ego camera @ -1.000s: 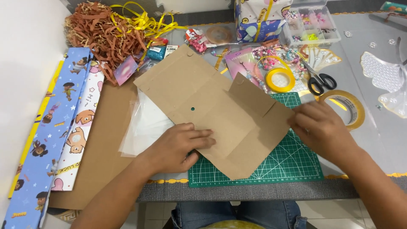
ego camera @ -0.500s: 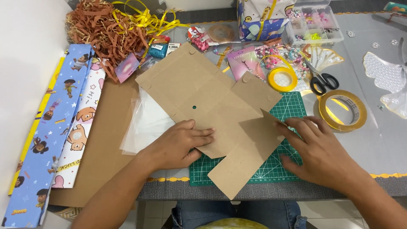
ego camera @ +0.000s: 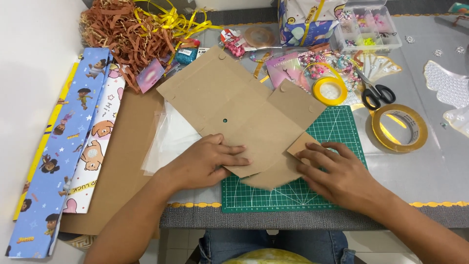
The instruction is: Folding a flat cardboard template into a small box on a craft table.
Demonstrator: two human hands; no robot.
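We press L hand [ego camera: 207,164] flat, fingers wide, on flat cardboard box blank [ego camera: 234,110] w/ R hand [ego camera: 337,173] flat on folded flap at 4 o'clock, over green cutting mat [ego camera: 337,127].

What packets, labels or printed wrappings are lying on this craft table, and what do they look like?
Gift-wrapped box: far edge, blue-and-white cartoon paper, yellow ribbon.
Pink card packet: behind the cardboard, flat, rectangular.
Bead packet: far centre, small clear bag, pink-red contents.
Blue wrapping roll: left side, long, cartoon figures.
White wrapping sheet: beside it, orange bears.
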